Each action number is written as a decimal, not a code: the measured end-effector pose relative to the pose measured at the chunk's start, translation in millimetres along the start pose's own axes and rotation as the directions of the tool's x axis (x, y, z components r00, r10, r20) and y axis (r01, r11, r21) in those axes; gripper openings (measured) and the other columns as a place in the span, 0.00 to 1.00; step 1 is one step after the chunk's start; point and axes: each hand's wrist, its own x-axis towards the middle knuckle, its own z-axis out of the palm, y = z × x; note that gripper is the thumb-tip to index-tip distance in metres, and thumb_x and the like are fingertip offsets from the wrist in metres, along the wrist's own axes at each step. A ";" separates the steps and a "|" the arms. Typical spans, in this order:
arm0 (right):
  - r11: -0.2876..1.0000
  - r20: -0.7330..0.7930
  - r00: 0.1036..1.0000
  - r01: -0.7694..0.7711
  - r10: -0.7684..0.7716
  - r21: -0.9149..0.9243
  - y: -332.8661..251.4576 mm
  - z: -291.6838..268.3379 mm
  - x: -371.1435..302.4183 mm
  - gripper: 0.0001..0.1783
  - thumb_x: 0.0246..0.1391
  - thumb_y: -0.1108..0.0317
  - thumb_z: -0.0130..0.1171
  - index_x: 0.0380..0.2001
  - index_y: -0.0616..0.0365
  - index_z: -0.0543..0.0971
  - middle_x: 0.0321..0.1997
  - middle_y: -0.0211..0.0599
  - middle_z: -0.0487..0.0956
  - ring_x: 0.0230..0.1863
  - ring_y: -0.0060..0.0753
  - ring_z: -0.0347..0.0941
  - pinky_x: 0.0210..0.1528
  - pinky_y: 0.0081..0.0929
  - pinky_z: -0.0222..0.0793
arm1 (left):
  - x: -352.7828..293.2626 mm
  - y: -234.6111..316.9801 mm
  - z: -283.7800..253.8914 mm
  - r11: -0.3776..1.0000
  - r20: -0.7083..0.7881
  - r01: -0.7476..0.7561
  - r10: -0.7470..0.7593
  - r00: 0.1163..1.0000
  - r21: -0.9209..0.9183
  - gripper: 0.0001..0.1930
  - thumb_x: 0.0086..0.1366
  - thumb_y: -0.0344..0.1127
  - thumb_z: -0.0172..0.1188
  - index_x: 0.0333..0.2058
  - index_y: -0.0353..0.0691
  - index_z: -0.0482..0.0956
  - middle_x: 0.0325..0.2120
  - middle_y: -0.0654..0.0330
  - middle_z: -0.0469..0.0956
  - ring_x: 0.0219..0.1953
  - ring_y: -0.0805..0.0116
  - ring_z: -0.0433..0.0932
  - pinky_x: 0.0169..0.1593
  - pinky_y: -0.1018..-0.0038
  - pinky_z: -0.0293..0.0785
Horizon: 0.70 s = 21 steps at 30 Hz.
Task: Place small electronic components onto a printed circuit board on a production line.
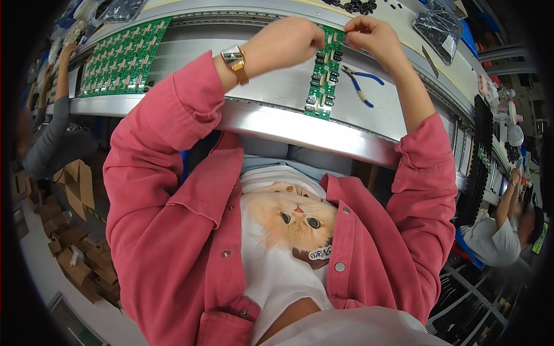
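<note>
A narrow green circuit board (321,86) lies across the rails in front of me, with black and pale components along it. My left hand (291,43) is closed at the board's far left edge, its fingertips mostly turned away from view. Over the far right edge, my right hand (372,39) has thumb and forefinger pinched together. Anything held in either hand is too small or hidden to make out. A pair of cutting pliers (363,86) with blue and yellow handles rests on the metal surface right of the board, jaws toward it.
At left, a large green panel (122,57) of many boards sits on the same rails. Loose black parts (353,6) lie beyond the far rail. Farther right are tweezers (430,60) and a dark plastic bag (438,32). Co-workers work at both sides; cardboard boxes (86,259) stand at left.
</note>
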 end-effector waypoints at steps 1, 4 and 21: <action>0.999 0.018 1.000 0.018 -0.019 0.040 1.9 1.2 -1.8 0.09 0.42 0.73 0.56 0.28 0.55 0.82 0.26 0.31 0.80 0.25 0.23 0.72 0.29 0.21 0.69 | 6.1 -2.7 -3.9 0.999 0.020 0.036 -0.035 0.999 -0.014 0.05 0.54 0.29 0.58 0.30 0.38 0.81 0.26 0.60 0.80 0.23 0.65 0.75 0.30 0.75 0.72; 0.999 0.059 0.998 -0.029 0.027 0.027 0.4 1.3 -4.4 0.09 0.43 0.73 0.56 0.30 0.55 0.82 0.26 0.30 0.80 0.26 0.22 0.72 0.30 0.21 0.69 | 33.6 -18.4 -10.2 1.000 0.015 0.024 -0.025 1.000 0.018 0.06 0.55 0.29 0.58 0.31 0.37 0.81 0.27 0.60 0.81 0.22 0.65 0.75 0.28 0.76 0.71; 0.939 -0.007 0.971 0.228 -0.238 -0.259 10.7 13.0 0.3 0.10 0.43 0.77 0.56 0.31 0.56 0.81 0.27 0.30 0.80 0.25 0.24 0.72 0.31 0.20 0.68 | 101.5 -82.2 44.4 0.973 -0.389 -0.022 0.113 0.914 0.231 0.07 0.53 0.29 0.47 0.26 0.39 0.75 0.23 0.49 0.77 0.26 0.45 0.75 0.32 0.59 0.71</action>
